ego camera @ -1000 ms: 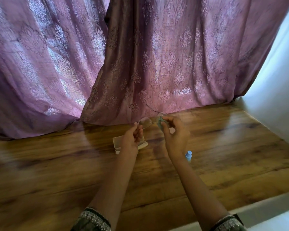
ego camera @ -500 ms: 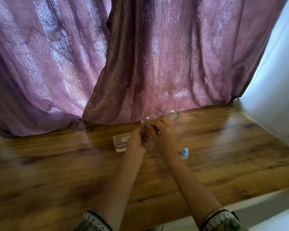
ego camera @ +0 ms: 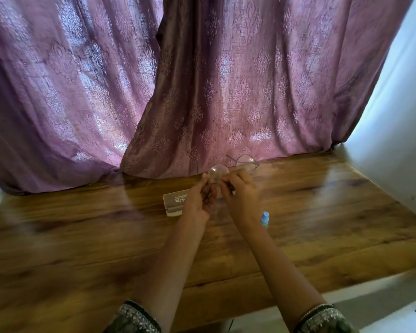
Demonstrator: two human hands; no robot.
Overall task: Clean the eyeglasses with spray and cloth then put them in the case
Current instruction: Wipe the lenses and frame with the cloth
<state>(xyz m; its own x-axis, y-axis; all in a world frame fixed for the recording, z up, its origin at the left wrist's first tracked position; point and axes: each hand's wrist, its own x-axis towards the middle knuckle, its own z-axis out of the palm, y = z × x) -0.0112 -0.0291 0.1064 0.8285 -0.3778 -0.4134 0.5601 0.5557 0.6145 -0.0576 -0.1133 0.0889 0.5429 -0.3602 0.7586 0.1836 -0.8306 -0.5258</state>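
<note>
Eyeglasses raised above the table: left hand pinches the nearer lens rim, apparently to steady it, right hand curls fingers on the frame, probably wiping (cloth not discernible); case and spray bottle lie near.

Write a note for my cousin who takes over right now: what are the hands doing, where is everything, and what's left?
Left hand: grips the eyeglasses at one lens, above the table.
Right hand: pinches the same lens; the cloth is too hidden to make out.
Case: on the table behind the left hand, and it looks open.
Spray bottle: stands beside the right wrist with its cap on.
Done: the glasses are out and in hand. I cannot tell whether they were sprayed.
Left: finish wiping both lenses, fold the glasses and put them in the case.
</note>
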